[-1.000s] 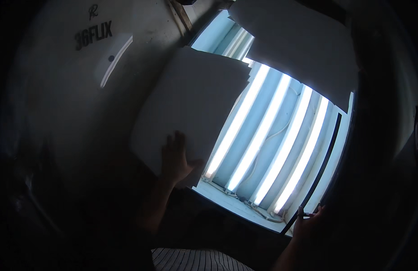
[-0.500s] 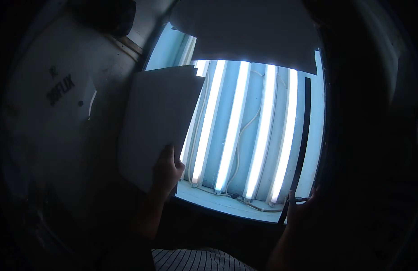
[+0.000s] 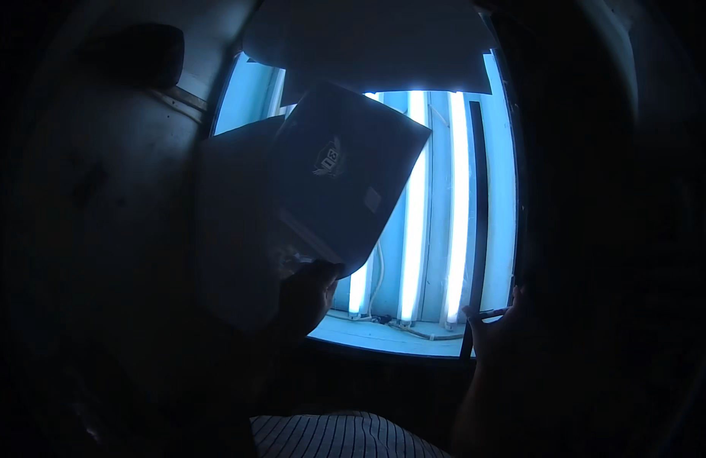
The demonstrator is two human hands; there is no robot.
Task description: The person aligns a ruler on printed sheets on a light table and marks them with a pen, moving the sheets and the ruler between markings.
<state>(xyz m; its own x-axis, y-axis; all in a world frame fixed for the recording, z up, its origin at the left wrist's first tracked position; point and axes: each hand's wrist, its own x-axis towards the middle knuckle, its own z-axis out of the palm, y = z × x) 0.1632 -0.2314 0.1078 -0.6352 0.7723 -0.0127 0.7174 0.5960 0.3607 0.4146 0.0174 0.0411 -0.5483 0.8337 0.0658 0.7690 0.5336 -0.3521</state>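
Observation:
A lit glass-topped light box [image 3: 501,191] with glowing tubes lies in front of me. My left hand [image 3: 311,296] pinches the lower edge of a dark rectangular sheet [image 3: 345,198], which bears a pale emblem and a small light patch. The sheet is raised and tilted over the left part of the glass, hiding some tubes. Beneath and left of it is a larger plain sheet [image 3: 234,221], dim in the shadow. Near the box's lower right corner, my right hand [image 3: 496,328] is closed around a slim pen-like stick [image 3: 492,313].
A large dark sheet [image 3: 368,49] covers the far end of the glass. One black strip [image 3: 477,198] runs along its right side. To the left is a pale, marked surface [image 3: 101,191] with a dark block [image 3: 151,57] at its far end. Surroundings are very dark.
My left hand has lifted the emblem sheet and swung it right over the tubes; before, a plain pale face showed at that hand. The right hand keeps its hold on the stick.

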